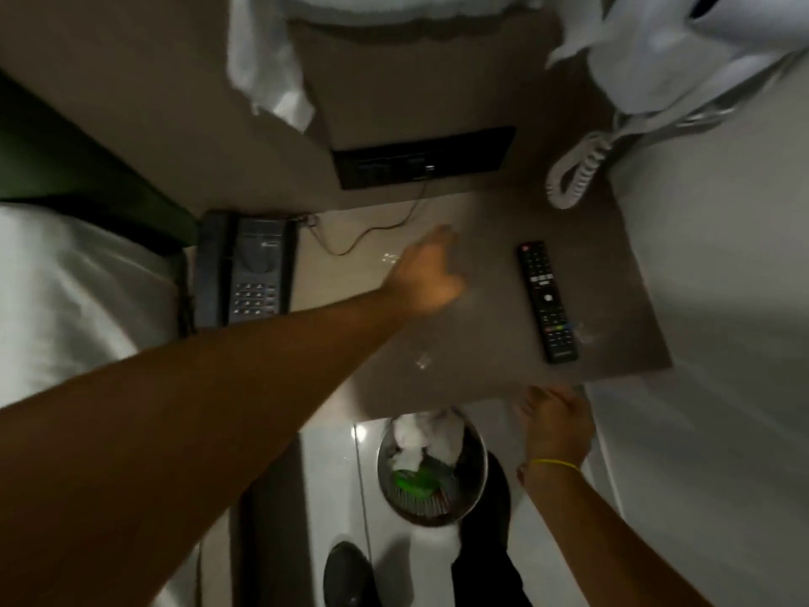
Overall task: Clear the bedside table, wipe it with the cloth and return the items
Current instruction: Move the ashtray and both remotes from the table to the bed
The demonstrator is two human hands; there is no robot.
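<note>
Telephone sits at the left edge of the bedside table. Left hand hovers mid-table, blurred; finger state cannot be told, no cloth seen. Remote lies right of it. Right hand, fingers loosely together, at the front edge

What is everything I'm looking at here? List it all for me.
Bedside table: one, brown, centre.
Remote control: one, black, right side of table.
Telephone: one, dark, table's left edge.
Coiled cord: one, white, table's far right corner.
Socket panel: one, black, wall behind table.
Waste bin: one, metal, floor below table, holding white and green rubbish.
Shoe: one, black, floor.
Left hand: over table's middle.
Right hand: at table's near edge, yellow wristband.
</note>
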